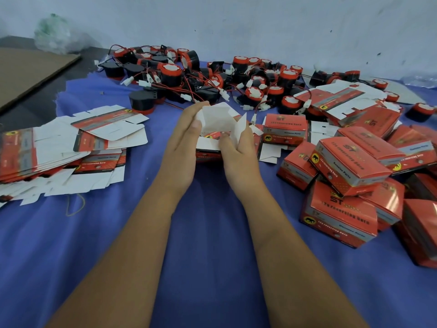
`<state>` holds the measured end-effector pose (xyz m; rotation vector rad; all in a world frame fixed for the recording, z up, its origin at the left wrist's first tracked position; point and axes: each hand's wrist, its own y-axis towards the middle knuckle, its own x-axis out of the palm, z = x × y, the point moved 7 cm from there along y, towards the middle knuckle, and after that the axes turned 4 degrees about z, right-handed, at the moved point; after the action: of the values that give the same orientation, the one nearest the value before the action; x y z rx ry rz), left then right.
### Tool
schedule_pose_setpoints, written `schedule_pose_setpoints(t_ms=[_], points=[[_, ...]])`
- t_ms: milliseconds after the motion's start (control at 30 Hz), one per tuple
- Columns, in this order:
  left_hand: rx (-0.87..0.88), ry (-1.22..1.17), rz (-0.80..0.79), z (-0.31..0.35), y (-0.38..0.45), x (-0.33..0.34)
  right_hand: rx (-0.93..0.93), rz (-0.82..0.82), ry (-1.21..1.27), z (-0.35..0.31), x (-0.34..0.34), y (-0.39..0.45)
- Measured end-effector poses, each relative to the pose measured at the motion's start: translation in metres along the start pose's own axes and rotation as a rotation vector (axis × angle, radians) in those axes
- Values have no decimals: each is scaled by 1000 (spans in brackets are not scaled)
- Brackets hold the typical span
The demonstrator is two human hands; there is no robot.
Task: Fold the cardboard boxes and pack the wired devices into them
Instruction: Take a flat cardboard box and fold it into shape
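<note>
A half-folded red cardboard box (216,124), its white flaps up, sits between both hands at the middle of the blue cloth. My left hand (183,143) grips its left side, fingers curled over the top flap. My right hand (238,147) holds the right side, thumb pressing on a flap. Behind the box lies a heap of black-and-red wired devices (212,76) with red wires and white plugs. Flat unfolded boxes (71,143) are stacked at the left. Folded, closed red boxes (350,162) pile up at the right.
A blue cloth (208,233) covers the work surface. A brown cardboard sheet (30,69) and a crumpled plastic bag (54,34) lie at the far left. A pale wall (260,24) runs behind the heap. A rubber band (75,207) lies on the cloth at left.
</note>
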<state>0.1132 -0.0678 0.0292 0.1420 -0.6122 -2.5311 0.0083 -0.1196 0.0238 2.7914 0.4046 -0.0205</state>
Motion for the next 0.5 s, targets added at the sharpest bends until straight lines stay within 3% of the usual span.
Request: schedule_pose_setpoints(t_ms=[233,500], points=[[36,49,-39,3,-4,3,30,0,79,3,-1,0],[42,174,-56,-1,-8,5,145,105,254,9,-8,1]])
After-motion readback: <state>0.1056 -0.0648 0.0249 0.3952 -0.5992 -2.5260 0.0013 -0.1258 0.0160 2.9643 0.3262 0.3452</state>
